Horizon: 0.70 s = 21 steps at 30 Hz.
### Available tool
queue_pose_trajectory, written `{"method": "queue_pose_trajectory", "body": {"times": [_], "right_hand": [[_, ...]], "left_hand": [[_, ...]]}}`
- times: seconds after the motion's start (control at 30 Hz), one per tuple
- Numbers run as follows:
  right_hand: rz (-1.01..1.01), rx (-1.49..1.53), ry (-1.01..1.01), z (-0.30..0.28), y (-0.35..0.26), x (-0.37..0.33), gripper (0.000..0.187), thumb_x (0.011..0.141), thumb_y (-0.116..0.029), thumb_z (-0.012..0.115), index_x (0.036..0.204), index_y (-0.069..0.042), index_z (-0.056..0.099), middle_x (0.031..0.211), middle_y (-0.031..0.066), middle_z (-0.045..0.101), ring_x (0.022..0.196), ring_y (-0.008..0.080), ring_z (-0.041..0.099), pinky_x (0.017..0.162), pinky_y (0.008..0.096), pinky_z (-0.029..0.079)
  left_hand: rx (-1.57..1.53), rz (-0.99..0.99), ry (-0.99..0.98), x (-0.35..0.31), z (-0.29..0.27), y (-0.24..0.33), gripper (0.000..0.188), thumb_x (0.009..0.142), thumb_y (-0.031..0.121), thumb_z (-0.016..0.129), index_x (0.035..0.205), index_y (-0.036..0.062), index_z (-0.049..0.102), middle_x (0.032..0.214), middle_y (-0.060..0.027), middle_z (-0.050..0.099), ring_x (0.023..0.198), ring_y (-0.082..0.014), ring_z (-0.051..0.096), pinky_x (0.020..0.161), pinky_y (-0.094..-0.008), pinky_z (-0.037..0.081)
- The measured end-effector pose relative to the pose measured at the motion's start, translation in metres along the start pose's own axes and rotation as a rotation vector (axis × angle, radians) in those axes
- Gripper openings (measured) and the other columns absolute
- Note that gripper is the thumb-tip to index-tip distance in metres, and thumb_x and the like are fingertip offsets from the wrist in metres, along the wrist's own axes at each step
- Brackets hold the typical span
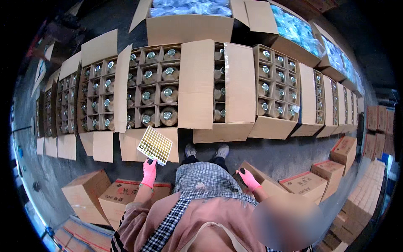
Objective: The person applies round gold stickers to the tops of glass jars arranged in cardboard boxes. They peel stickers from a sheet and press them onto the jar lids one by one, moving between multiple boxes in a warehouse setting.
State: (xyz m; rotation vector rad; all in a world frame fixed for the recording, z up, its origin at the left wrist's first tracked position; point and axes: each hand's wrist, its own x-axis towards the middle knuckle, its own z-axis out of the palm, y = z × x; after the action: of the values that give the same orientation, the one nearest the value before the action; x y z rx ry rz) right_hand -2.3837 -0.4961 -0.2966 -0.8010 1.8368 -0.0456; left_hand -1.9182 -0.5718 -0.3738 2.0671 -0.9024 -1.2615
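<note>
My left hand (pixel 149 172), in a pink glove with dark fingertips, grips the near edge of a white tray (pixel 164 162) filled with rows of small gold round caps. The tray is tilted, over the front flap of an open carton (pixel 153 140). Inside that carton, glass bottles with shiny tops (pixel 169 93) stand in cardboard dividers. To the right of my body, my right hand (pixel 250 180), gloved alike, is held low beside a closed carton (pixel 264 178). Its dark fingertips are drawn together; anything between them is too small to make out.
A long row of open bottle cartons (pixel 277 80) spans left to right ahead of me, flaps folded out. Behind are cartons with blue plastic-wrapped contents (pixel 191 8). Closed cartons (pixel 304 180) stand on the floor on both sides. Flat stacked cardboard (pixel 365 189) is at far right.
</note>
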Motion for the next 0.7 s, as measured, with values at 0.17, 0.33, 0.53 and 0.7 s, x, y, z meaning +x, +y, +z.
{"method": "queue_pose_trajectory", "body": {"times": [0.17, 0.33, 0.53, 0.7], "right_hand": [[-0.126, 0.016, 0.007, -0.004, -0.048, 0.076, 0.034, 0.083, -0.035, 0.057, 0.086, -0.001, 0.057, 0.081, 0.0095, 0.061, 0.077, 0.0186, 0.055, 0.072, 0.0312, 0.043], [-0.200, 0.292, -0.031, 0.008, -0.066, 0.167, 0.039, 0.083, -0.041, 0.057, 0.082, -0.001, 0.056, 0.077, 0.0060, 0.058, 0.073, 0.0143, 0.050, 0.070, 0.0286, 0.041], [-0.248, 0.469, 0.036, 0.049, -0.127, 0.264, 0.059, 0.087, -0.053, 0.041, 0.112, -0.001, 0.053, 0.100, 0.0080, 0.057, 0.091, 0.0174, 0.050, 0.084, 0.0299, 0.039], [-0.295, 0.888, -0.251, 0.116, -0.143, 0.252, 0.056, 0.091, -0.038, 0.044, 0.131, -0.001, 0.031, 0.125, 0.0099, 0.044, 0.113, 0.0212, 0.042, 0.097, 0.0338, 0.033]], "left_hand": [[0.520, 0.030, -0.026, -0.035, 0.001, 0.037, 0.027, 0.071, 0.017, 0.062, 0.091, -0.0015, 0.062, 0.106, -0.0159, 0.054, 0.097, -0.0278, 0.053, 0.084, -0.0336, 0.043], [0.183, -0.085, 0.241, -0.012, 0.027, 0.036, 0.029, 0.073, 0.014, 0.063, 0.095, -0.0054, 0.059, 0.101, -0.0147, 0.057, 0.093, -0.0217, 0.055, 0.081, -0.0319, 0.043], [-0.647, 0.026, 0.284, 0.079, 0.093, 0.073, 0.018, 0.077, 0.002, 0.057, 0.094, -0.0029, 0.058, 0.083, -0.0021, 0.059, 0.076, -0.0101, 0.053, 0.070, -0.0226, 0.042], [-1.068, 0.089, 0.213, 0.064, 0.115, 0.149, 0.029, 0.075, 0.001, 0.061, 0.103, -0.0028, 0.054, 0.109, -0.0124, 0.049, 0.087, -0.0185, 0.054, 0.076, -0.0288, 0.045]]}}
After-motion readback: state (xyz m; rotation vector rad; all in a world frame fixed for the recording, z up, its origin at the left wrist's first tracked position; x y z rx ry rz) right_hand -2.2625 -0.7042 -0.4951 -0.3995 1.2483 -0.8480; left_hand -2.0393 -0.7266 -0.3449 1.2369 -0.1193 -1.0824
